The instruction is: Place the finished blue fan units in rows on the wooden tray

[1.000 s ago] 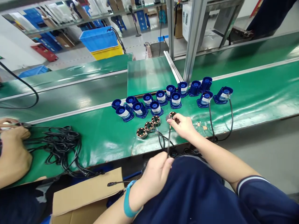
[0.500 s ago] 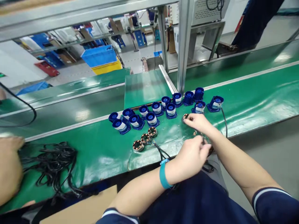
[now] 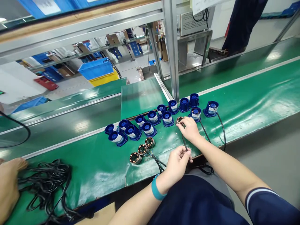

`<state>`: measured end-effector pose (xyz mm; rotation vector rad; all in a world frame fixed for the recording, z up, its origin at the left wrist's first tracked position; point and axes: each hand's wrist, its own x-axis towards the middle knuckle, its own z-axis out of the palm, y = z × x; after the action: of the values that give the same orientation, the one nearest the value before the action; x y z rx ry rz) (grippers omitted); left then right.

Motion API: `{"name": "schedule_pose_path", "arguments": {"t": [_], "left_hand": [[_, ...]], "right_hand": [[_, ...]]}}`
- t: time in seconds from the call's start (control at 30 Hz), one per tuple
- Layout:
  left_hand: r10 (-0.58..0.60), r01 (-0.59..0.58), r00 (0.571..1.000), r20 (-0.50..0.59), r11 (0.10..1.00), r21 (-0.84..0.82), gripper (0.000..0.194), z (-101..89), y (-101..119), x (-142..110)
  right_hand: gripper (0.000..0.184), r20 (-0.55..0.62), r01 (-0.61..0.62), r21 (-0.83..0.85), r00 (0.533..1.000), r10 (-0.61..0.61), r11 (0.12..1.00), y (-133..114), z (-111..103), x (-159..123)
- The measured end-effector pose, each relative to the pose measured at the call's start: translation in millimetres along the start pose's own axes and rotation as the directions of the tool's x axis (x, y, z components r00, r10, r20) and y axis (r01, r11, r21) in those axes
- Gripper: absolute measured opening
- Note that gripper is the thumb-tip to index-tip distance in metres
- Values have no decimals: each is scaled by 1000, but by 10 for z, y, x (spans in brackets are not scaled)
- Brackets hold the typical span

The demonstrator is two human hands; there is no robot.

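My right hand (image 3: pixel 189 128) grips a ring-shaped motor stator (image 3: pixel 180 120) with copper windings, just above the green work surface. From it a black cable (image 3: pixel 184 142) runs down to my left hand (image 3: pixel 178 162), whose fingertips pinch it near the table's front edge. A teal band (image 3: pixel 158 187) circles my left wrist. Left of my hands lie three more copper-wound stators (image 3: pixel 142 149) in a slanted row, their cables trailing over the edge. Behind them stand several blue plastic housings (image 3: pixel 167 119) with white labels. Two housings on the right, including the outermost (image 3: pixel 211 108), have black cables coming out.
A tangle of black cables (image 3: pixel 50 184) lies on the left of the green bench (image 3: pixel 93 165), beside another person's hand (image 3: pixel 10 178). A metal post (image 3: pixel 172 53) rises behind the housings. A cardboard piece (image 3: pixel 103 215) shows below the front edge.
My left hand has shifted left and now pinches the cable, which shows stretched between my hands. My right hand still holds the stator near the housings. The camera view has tilted slightly.
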<state>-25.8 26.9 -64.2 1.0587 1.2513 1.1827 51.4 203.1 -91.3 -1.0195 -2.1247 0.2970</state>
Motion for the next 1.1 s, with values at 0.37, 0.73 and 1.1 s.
{"name": "schedule_pose_path", "arguments": {"t": [0.37, 0.73, 1.1], "left_hand": [[50, -99, 962, -269, 980, -173, 31, -103, -72, 203], [-25, -20, 985, -172, 967, -255, 42, -56, -385, 126], [-8, -10, 999, -45, 919, -394, 43, -217, 5, -533]], "right_hand": [[34, 185, 48, -153, 983, -19, 987, -505, 136, 850], [55, 194, 38, 27, 980, -42, 999, -258, 366, 551], [70, 290, 99, 241, 942, -169, 966, -46, 270, 85]]}}
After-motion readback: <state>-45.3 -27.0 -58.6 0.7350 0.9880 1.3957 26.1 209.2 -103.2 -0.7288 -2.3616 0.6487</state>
